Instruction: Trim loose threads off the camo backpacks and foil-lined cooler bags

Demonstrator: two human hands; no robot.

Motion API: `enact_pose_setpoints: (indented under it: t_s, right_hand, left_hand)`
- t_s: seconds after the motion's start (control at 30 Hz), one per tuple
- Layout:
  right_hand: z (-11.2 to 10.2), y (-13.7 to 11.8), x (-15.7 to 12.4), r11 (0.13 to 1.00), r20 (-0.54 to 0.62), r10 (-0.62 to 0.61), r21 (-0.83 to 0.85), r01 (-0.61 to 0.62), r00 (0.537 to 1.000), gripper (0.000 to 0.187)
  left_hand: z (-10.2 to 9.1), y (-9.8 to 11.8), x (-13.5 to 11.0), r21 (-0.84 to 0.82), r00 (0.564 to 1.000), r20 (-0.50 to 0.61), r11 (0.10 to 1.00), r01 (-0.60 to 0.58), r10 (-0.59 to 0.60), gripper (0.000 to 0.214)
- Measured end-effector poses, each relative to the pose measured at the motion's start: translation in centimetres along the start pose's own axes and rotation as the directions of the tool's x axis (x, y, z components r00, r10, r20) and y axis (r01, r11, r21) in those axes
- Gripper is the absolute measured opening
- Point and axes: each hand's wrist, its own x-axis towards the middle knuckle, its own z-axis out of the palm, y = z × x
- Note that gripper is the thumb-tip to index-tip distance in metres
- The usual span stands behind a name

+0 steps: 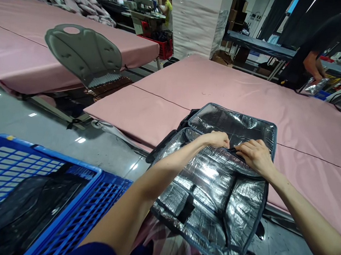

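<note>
Meeting at the middle of the silver-lined bag point(213, 183), the two hands work side by side at the seam where its lid joins the body. The left hand point(217, 139) is curled, fingertips bent down onto the foil edge and seemingly pinching it. The right hand point(256, 155) lies flatter, fingers pressed together on the same edge, just beside the left; whether it actually grips the lining or only presses on it is hard to tell from this angle. Both forearms reach in from the lower edge of the view.

The bag lies open on the near edge of a pink padded table point(218, 84), its foil interior facing up and its lid point(233, 125) folded back flat on the table beyond the hands. A dark strap point(186, 210) runs across the inner lining near the front.

To the left, well apart from the bag, stands a blue plastic crate point(78, 191) holding dark material. Beyond it a grey chair back point(83, 54) rises in front of a second pink table point(27, 32). At the far right another person point(313, 62) in dark clothing bends over shiny items.
</note>
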Motion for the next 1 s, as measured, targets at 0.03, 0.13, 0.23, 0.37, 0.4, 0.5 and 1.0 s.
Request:
enact_pose_setpoints:
  t_s: [0.03,0.13,0.23,0.37,0.4,0.5,1.0]
  right_hand:
    - [0.0,0.0,0.2,1.000,0.009,-0.003,0.012,0.002,1.000,0.016]
    - [-0.3,-0.1,0.6,1.000,0.026,-0.011,0.009,0.011,1.000,0.017]
    - [-1.2,-0.2,-0.2,0.999,-0.012,0.003,-0.054,-0.004,1.000,0.018]
    - [-2.2,-0.5,-2.0,0.972,-0.010,-0.043,-0.230,0.039,0.999,0.017]
    - [-2.2,-0.6,-2.4,0.962,-0.009,-0.053,-0.270,0.048,0.999,0.018]
    - [-2.2,-0.8,-2.7,0.939,-0.038,-0.061,-0.340,0.044,0.997,0.019]
    - [-0.1,-0.3,-3.1,0.965,-0.145,0.017,-0.255,-0.054,0.989,0.016]
  left_hand:
    - [0.0,0.0,-0.1,0.001,1.000,-0.002,1.000,-0.004,0.004,0.025]
    - [0.0,0.0,-0.2,-0.009,1.000,-0.008,1.000,-0.006,0.006,0.025]
    - [0.1,-0.4,0.2,-0.025,1.000,-0.013,1.000,-0.011,0.010,0.023]
    - [1.1,-0.8,0.5,0.018,0.992,-0.103,0.998,-0.068,0.069,0.023]
    - [1.7,-0.8,0.3,0.058,0.979,-0.180,0.995,-0.086,0.095,0.023]
    - [4.3,-0.7,-0.7,0.264,0.807,-0.548,0.961,-0.083,0.220,0.025]
    - [8.3,-0.2,-0.3,0.597,0.394,-0.724,0.800,-0.053,0.566,0.010]
